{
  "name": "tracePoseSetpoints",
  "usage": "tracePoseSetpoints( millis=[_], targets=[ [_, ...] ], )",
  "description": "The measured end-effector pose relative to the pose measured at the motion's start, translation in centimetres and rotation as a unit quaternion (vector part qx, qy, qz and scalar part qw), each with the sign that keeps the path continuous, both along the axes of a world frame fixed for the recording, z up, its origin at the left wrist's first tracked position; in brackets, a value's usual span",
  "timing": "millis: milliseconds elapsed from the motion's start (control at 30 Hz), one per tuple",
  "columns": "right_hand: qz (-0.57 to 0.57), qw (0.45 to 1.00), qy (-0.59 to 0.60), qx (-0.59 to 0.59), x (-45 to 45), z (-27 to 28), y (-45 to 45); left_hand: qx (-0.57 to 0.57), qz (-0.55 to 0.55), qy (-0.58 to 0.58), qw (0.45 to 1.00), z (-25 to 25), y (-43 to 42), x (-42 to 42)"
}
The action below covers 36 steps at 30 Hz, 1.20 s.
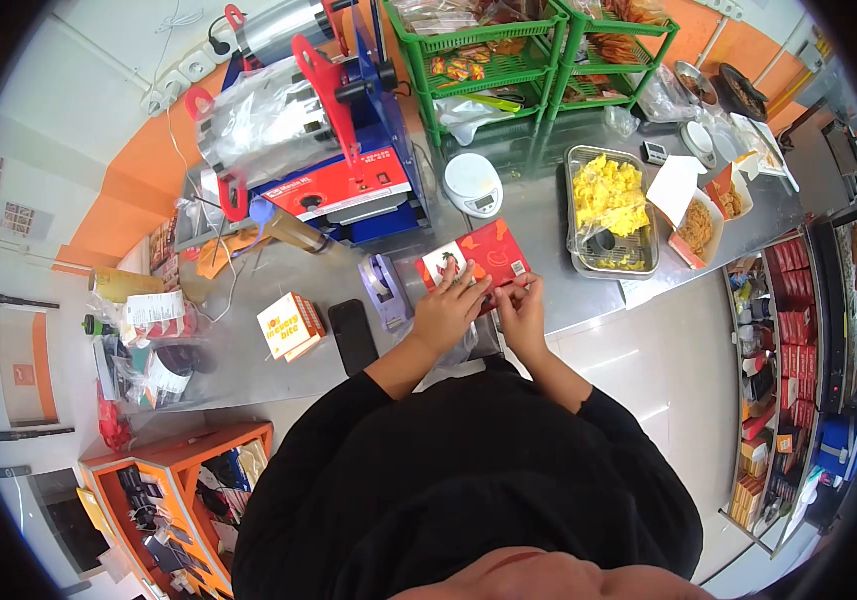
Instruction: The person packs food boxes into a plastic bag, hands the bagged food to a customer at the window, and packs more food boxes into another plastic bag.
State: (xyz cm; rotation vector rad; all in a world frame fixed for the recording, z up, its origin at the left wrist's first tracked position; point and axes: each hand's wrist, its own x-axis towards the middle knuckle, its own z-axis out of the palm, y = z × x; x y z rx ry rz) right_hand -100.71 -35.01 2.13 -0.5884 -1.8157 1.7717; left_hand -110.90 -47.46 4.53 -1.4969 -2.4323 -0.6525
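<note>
A red food box with white and orange print lies at the near edge of the steel counter. My left hand rests over its near left part, fingers spread on the cardboard and holding it. At the box's near right edge, my right hand is closed, with the fingertips pinched on the cardboard; the exact fold is hidden by the fingers. A purple tape dispenser stands left of my left hand, beside a black phone. Clear plastic shows below my hands.
Behind the box is a white kitchen scale. To the right stand a metal tray of yellow food and an open food box. A blue sealing machine is at the back left, and small printed boxes lie left.
</note>
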Motion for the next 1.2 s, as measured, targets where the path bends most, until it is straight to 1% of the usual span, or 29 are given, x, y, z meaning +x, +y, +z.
tracePoseSetpoints(
  millis=[100, 167, 200, 233, 267, 300, 333, 367, 400, 433, 467, 500, 533, 567, 600, 633, 667, 733, 767, 800, 833, 867, 900, 933, 967, 1000, 1067, 1133, 1200],
  targets=[
    [-0.003, 1.0, -0.023, 0.005, -0.4, 0.0, -0.3, 0.004, 0.004, -0.02, 1.0, 0.1, 0.0, -0.1],
    [-0.058, 0.998, 0.015, 0.005, -1.0, -0.4, -0.7, 0.015, 0.0, -0.024, 1.0, -0.8, -0.1, -0.2],
    [-0.084, 0.994, -0.023, 0.06, -1.0, -1.2, -0.6, 0.019, 0.0, -0.048, 0.999, -1.2, -0.1, -0.1],
    [-0.102, 0.987, -0.054, 0.111, -0.9, -2.0, -0.4, 0.062, 0.006, -0.048, 0.997, -0.8, 0.1, 0.2],
    [-0.138, 0.969, -0.079, 0.189, -0.7, -2.1, -0.3, 0.008, 0.019, -0.121, 0.992, -1.2, 0.1, 0.5],
    [-0.146, 0.969, -0.121, 0.16, -0.5, -2.4, -0.3, 0.028, 0.007, -0.156, 0.987, -3.3, 0.0, 0.7],
    [-0.143, 0.96, -0.116, 0.21, -0.3, -2.5, -0.2, 0.005, 0.008, -0.186, 0.982, -3.5, 0.1, 1.2],
    [-0.131, 0.97, -0.111, 0.172, -0.2, -5.3, 0.4, 0.038, -0.015, -0.235, 0.971, -3.9, -0.1, 1.3],
    [-0.118, 0.989, -0.048, 0.068, -0.7, -4.2, 0.0, 0.021, 0.016, -0.197, 0.98, -5.4, 0.0, 1.5],
    [-0.127, 0.987, -0.097, 0.027, -1.5, -3.2, -0.2, -0.057, 0.018, -0.222, 0.973, -3.8, 0.3, 0.7],
    [-0.118, 0.987, -0.097, 0.053, -1.8, -1.5, -0.6, 0.007, 0.027, -0.117, 0.993, -6.6, 0.8, 0.6],
    [-0.136, 0.979, -0.103, 0.108, -1.8, -3.2, 0.0, 0.021, 0.018, -0.088, 0.996, -6.2, -0.1, 0.4],
    [-0.108, 0.985, -0.095, 0.093, -1.4, -3.1, 0.0, 0.038, -0.005, -0.064, 0.997, -5.6, 0.1, 0.4],
    [-0.092, 0.962, -0.139, 0.216, -0.9, -3.9, 0.6, 0.047, 0.008, -0.054, 0.997, -5.8, 0.2, 0.3],
    [-0.089, 0.962, -0.13, 0.224, -0.7, -4.6, 0.7, 0.061, 0.005, -0.051, 0.997, -6.0, 0.2, 0.5],
    [-0.046, 0.992, -0.038, 0.107, -0.3, -4.9, 0.3, 0.073, -0.002, -0.052, 0.996, -5.9, 0.4, 0.8],
    [-0.004, 0.999, 0.048, -0.016, 0.6, -5.2, 0.7, 0.077, -0.003, -0.056, 0.995, -6.0, 1.1, 1.1],
    [0.004, 1.0, 0.023, 0.011, 1.0, -5.7, 1.0, 0.061, 0.0, -0.07, 0.996, -6.1, 0.8, 1.3],
    [0.008, 1.0, 0.015, 0.0, 0.8, -7.0, 1.4, 0.072, 0.019, -0.029, 0.997, -5.3, 0.8, 1.5],
    [0.0, 1.0, 0.003, -0.005, 1.2, -8.2, 2.1, 0.066, 0.033, -0.125, 0.989, -4.8, 0.7, 1.5],
    [-0.014, 0.999, 0.007, 0.03, 1.1, -9.1, 2.2, 0.032, 0.014, -0.12, 0.992, -5.1, 0.5, 1.0],
    [-0.015, 0.998, 0.034, 0.042, 0.8, -8.1, 1.6, 0.044, 0.035, -0.101, 0.993, -4.0, 0.1, 1.1],
    [-0.043, 0.994, -0.023, 0.103, 0.8, -7.4, 1.5, -0.021, 0.014, -0.169, 0.985, -1.8, -0.2, 0.8],
    [-0.104, 0.986, -0.062, 0.117, 0.7, -7.1, 1.2, -0.035, 0.016, -0.173, 0.984, -2.3, 0.0, 0.7],
    [-0.096, 0.988, -0.008, 0.124, 0.7, -8.5, 2.0, -0.007, 0.015, -0.111, 0.994, -3.9, 0.3, 0.8],
    [-0.116, 0.96, -0.081, 0.243, 0.9, -6.3, 1.9, -0.001, 0.01, -0.095, 0.995, -3.1, 0.0, 0.9],
    [-0.107, 0.93, -0.098, 0.338, 1.0, -4.5, 1.5, -0.018, 0.016, -0.085, 0.996, -2.3, -0.2, 1.0],
    [-0.106, 0.907, -0.154, 0.376, 1.3, -3.4, 0.6, 0.003, -0.016, -0.087, 0.996, -1.0, -0.8, 0.4],
    [-0.109, 0.907, -0.163, 0.372, 2.5, -4.2, 0.4, 0.024, -0.042, -0.084, 0.995, 0.5, -2.3, 0.9]
  ],
)
